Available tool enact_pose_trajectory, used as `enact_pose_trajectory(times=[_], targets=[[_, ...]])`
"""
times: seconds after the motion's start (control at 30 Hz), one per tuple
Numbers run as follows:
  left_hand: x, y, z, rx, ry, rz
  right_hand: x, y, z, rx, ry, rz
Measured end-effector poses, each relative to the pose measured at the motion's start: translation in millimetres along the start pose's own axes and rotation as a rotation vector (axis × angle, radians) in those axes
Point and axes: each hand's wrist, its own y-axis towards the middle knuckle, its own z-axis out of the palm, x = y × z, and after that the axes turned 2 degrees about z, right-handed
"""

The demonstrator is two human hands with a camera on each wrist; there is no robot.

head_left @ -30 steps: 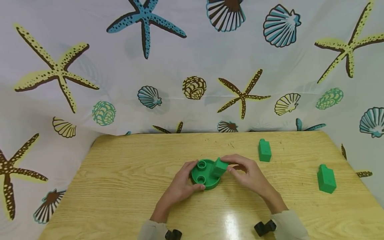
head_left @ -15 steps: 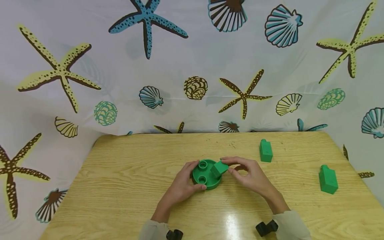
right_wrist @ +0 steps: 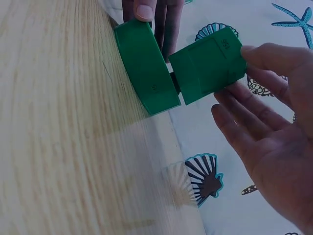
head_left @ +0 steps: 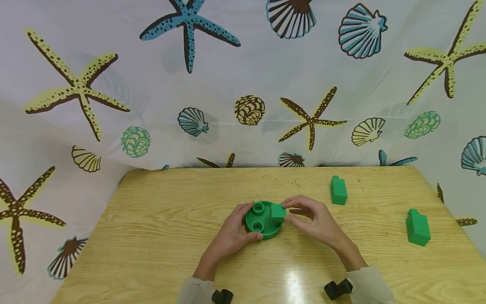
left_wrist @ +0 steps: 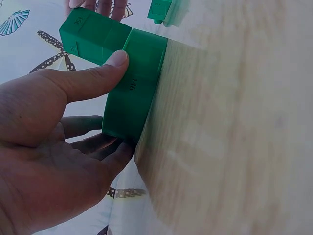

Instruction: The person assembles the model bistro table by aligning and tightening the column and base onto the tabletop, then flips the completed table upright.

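My left hand [head_left: 230,233] grips a round green base [head_left: 270,233], thumb on its near rim and fingers round the far left side. Two ring-shaped sockets show on the base's left part. On its right part stands a green block [head_left: 278,212], which my right hand [head_left: 313,220] pinches between thumb and fingers near its top. In the right wrist view a narrow gap with a dark bit inside shows between the block [right_wrist: 209,63] and the base's upper face [right_wrist: 146,71]. The base [left_wrist: 134,85] rests on the table in the left wrist view.
Two more green blocks with a knob at one end lie to the right on the wooden table [head_left: 171,219]: one farther back [head_left: 338,192], one nearer the right edge [head_left: 418,229]. A white cloth [head_left: 216,84] with starfish and shells hangs behind the table.
The green block, earlier tilted over the base, has been turned more upright by my right hand. My left hand keeps its hold on the base. The head view has shifted slightly.
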Motion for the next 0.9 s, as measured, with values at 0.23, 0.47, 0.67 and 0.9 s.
enact_pose_trajectory(times=[0.23,0.47,0.67,0.9], targets=[[-1.0,-0.9,0.1,0.004,0.01,-0.001,2,4.8,8,-0.014,-0.082,-0.023],[-2.1,-0.5,-0.4,0.0,0.021,0.004,1,10.8,16,-0.005,-0.184,-0.046],[-2.3,-0.7,-0.1,0.016,0.015,-0.008,-1,15.4,19,-0.033,-0.204,-0.038],[-2.8,-0.9,0.0,0.021,0.005,-0.012,-3,16.7,19,-0.056,-0.184,-0.063]])
